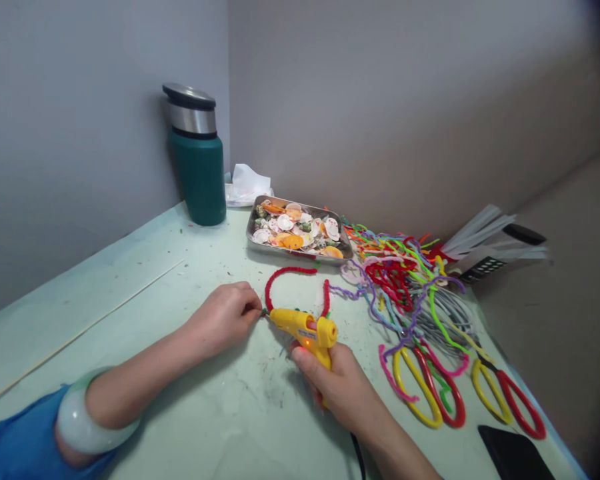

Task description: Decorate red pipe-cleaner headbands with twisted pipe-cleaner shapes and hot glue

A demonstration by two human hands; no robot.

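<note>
My right hand (337, 383) is wrapped round the handle of a yellow hot glue gun (300, 325), whose small light glows orange-red. The gun's nozzle points left at the fingertips of my left hand (230, 313). Those fingers are pinched together on a thin, dark green end of pipe cleaner (265, 311), mostly hidden by the fingers. Just behind the gun, a red pipe cleaner (275, 277) curves in an open loop on the table, with bits of green showing near it. Part of this loop is hidden by the gun.
Beyond lies a metal tray (300, 254) of seashells, near a green bottle (200, 177). On the right are tangled pipe cleaners (395, 280), two pairs of scissors (433, 390), clear glue sticks (480, 233) and a black flat object (513, 453). A thin stick (87, 329) lies left.
</note>
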